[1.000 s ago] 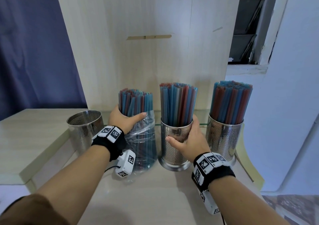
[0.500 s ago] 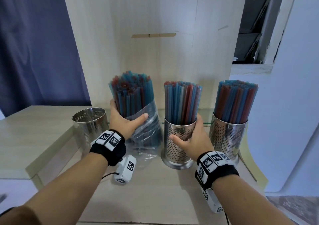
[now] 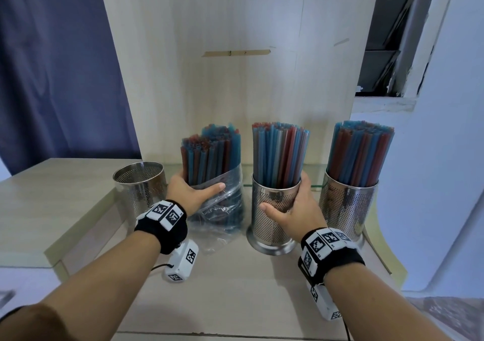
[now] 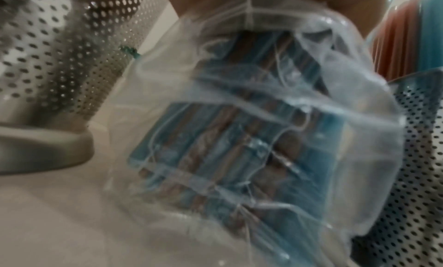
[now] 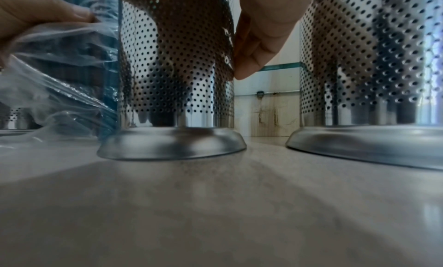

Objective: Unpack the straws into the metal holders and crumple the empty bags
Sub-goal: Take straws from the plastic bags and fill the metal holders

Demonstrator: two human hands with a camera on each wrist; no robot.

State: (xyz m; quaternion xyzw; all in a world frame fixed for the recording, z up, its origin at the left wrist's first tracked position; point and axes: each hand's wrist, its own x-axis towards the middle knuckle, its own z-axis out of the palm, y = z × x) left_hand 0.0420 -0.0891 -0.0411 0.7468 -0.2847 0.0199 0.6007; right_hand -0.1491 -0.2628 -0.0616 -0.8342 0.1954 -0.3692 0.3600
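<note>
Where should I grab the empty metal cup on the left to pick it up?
Wrap your hand around the middle of the empty holder from the front. It stands upright, its round wall fits a palm, and the front is open, while the bagged straws crowd its right side.

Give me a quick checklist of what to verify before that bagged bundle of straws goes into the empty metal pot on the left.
1. Empty holder free and upright: ok, nothing shows inside it.
2. Left hand has a grip round the bundle of straws: ok, thumb and fingers wrap it at the bag's mouth.
3. Plastic bag off the straws: not ok, it still sheathes their lower half.
4. Bundle even: not ok, some straws ride higher at the back.
5. Right hand free to help: not ok, it holds the middle holder.
6. Bag's bottom clear of the tabletop: cannot tell.
</note>
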